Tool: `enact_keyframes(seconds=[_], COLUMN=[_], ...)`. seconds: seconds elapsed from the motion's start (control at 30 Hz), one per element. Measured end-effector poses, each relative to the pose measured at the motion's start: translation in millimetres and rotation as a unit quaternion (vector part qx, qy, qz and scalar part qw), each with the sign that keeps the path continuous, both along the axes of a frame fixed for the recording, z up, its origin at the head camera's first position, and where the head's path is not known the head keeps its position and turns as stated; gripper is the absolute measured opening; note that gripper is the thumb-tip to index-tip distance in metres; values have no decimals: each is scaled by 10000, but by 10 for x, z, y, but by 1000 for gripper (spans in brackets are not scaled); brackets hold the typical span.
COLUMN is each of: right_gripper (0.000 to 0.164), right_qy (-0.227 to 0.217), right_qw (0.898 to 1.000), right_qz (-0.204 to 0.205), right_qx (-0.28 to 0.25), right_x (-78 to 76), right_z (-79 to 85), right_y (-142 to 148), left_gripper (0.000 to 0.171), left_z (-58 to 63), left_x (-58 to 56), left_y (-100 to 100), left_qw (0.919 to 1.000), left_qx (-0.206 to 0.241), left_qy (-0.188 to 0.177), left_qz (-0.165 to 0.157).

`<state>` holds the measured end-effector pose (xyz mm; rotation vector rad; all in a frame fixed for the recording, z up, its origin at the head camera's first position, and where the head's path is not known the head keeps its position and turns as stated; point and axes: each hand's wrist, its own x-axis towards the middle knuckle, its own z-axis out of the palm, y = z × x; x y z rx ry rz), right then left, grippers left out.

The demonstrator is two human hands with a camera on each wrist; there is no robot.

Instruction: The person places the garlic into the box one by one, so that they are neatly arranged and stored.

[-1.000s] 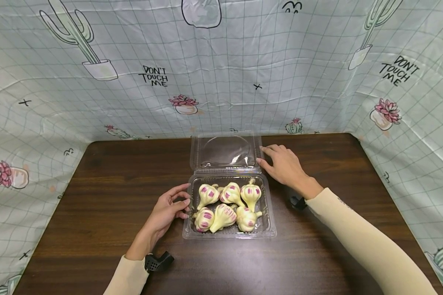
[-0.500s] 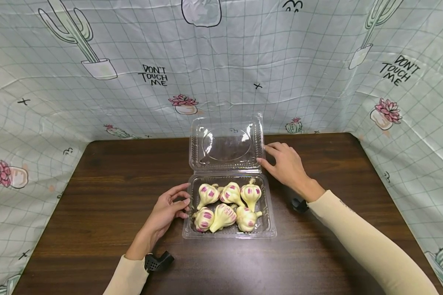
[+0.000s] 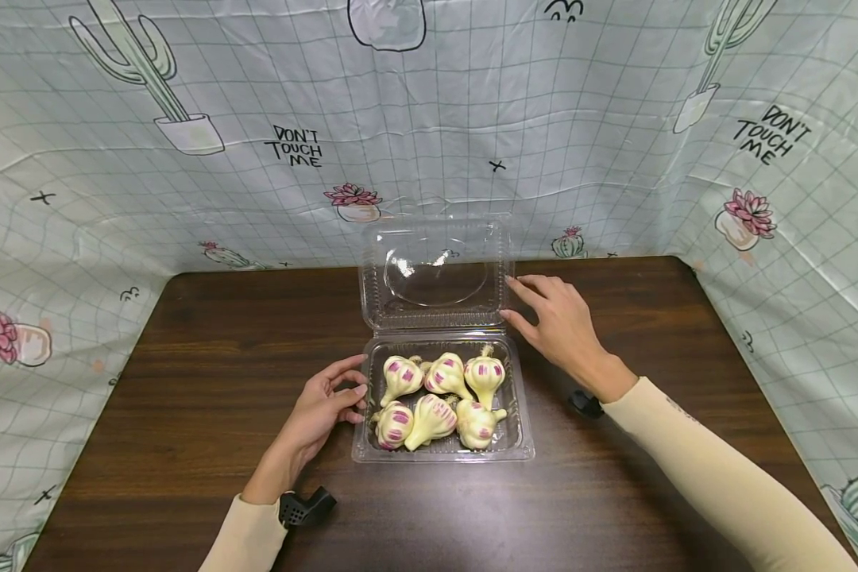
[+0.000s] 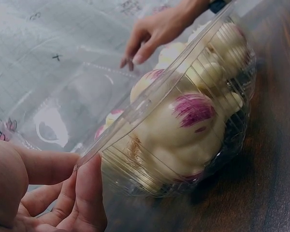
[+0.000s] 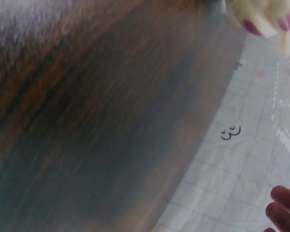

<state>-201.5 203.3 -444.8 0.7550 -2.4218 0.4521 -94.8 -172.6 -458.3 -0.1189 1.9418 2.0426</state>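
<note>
A clear plastic clamshell container [image 3: 443, 458] sits on the table, its hinged lid [image 3: 436, 282] raised and leaning back. Several garlic bulbs [image 3: 432, 421] with purple marks lie in two rows in its base. My left hand [image 3: 323, 409] is at the base's left side; in the left wrist view its thumb and a finger pinch the rim [image 4: 123, 118]. My right hand [image 3: 561, 322] is by the lid's right edge, index finger and thumb spread apart with tips at that edge. Some of its fingertips [image 5: 282, 208] show in the right wrist view.
The dark wooden table [image 3: 222, 357] extends around the container. Behind it and along both sides hangs a pale grid-patterned cloth [image 3: 429, 119] with cactus prints, close behind the raised lid. Black wrist devices [image 3: 307, 506] are on both arms.
The lid has swung up from a flatter, leaning-back position to a more upright one. My right hand has shifted slightly with it; my left hand and the garlic bulbs have stayed in place.
</note>
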Motion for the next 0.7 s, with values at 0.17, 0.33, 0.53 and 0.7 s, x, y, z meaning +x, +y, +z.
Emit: enact_keyframes(seconds=[0.17, 0.33, 0.53, 0.7], right_gripper=[50, 44, 38, 30], right_qy=[39, 41, 11, -15], right_qw=[9993, 9977, 9959, 9949], right_qz=[148, 258, 299, 338], right_qx=[-339, -621, -854, -949], right_x=[50, 97, 156, 208], right_z=[11, 26, 43, 70], right_y=[-13, -26, -36, -40], left_gripper=[55, 55, 55, 55], left_z=[-2, 4, 16, 19], left_x=[8, 7, 4, 8], left_y=[0, 5, 5, 2], left_qw=[10000, 10000, 10000, 10000], left_qx=[14, 8, -3, 19], left_qy=[0, -11, -16, -18], left_qz=[-1, 10, 16, -10])
